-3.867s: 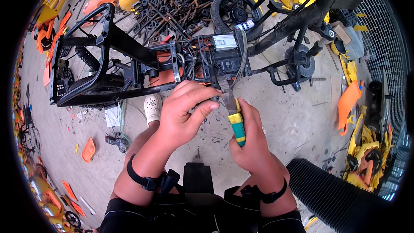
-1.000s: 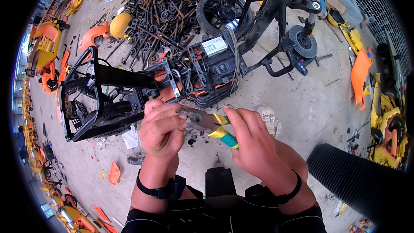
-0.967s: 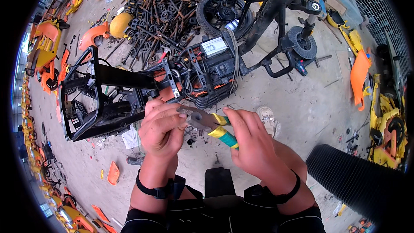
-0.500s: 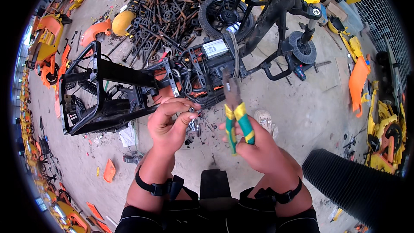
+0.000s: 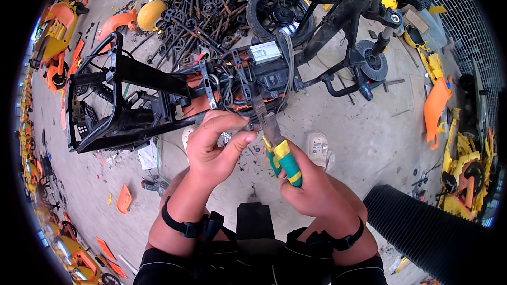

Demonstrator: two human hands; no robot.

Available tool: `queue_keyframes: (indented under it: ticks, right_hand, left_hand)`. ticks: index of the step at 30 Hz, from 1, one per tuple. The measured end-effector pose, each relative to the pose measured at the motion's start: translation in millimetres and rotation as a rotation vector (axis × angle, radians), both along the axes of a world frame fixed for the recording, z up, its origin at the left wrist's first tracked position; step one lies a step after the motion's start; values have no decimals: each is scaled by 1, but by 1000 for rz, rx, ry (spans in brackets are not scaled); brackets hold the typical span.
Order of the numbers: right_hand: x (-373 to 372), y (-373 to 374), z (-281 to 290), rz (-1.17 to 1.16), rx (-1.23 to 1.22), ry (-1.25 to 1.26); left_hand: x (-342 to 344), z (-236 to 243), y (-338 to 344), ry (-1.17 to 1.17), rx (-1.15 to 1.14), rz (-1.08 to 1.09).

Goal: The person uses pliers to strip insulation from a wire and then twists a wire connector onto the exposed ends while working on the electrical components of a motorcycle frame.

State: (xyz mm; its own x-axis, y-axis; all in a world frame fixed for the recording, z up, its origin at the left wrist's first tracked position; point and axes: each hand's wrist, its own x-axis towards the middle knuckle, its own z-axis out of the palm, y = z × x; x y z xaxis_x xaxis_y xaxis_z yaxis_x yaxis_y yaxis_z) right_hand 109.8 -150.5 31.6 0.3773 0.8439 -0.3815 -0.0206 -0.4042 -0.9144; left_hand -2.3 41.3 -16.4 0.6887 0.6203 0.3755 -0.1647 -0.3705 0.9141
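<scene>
My left hand [image 5: 216, 153] pinches a small dark metal part [image 5: 252, 126] between thumb and forefinger. My right hand [image 5: 309, 184] is wrapped round pliers [image 5: 288, 163] with green-and-yellow handles, their grey jaws angled up and leftward beside the small part; whether they touch it I cannot tell. Behind both hands lies the black frame of a stripped scooter [image 5: 148, 89], with a silver box [image 5: 264, 53] and bundled cables at its middle.
A heap of rusty metal parts [image 5: 195, 10], a loose tyred wheel [image 5: 277, 13], orange panels [image 5: 437, 105], yellow bodywork [image 5: 465, 190] and a drill [image 5: 153, 187] lie around on the concrete floor. A black ribbed object [image 5: 417, 221] is at lower right.
The pliers have swung from lying across my left fingers to pointing upward, then moved down and leftward toward the small part. My view has shifted slightly.
</scene>
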Motion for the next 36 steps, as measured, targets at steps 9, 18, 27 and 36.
queue_keyframes:
  ticks: [9, 18, 27, 36]
  right_hand:
    - [-2, 4, -5, -24, 80, -853]
    - [-7, 7, -2, -40, 63, -1177]
    - [-11, 11, -3, -65, 71, -1174]
    - [-9, 21, -16, -125, -19, -534]
  left_hand:
    - [2, 5, 8, -50, 102, -11]
    - [-5, 4, 10, -96, 52, -36]
    - [-10, 1, 12, -90, -6, -40]
    - [-1, 2, -7, -35, -714, -526]
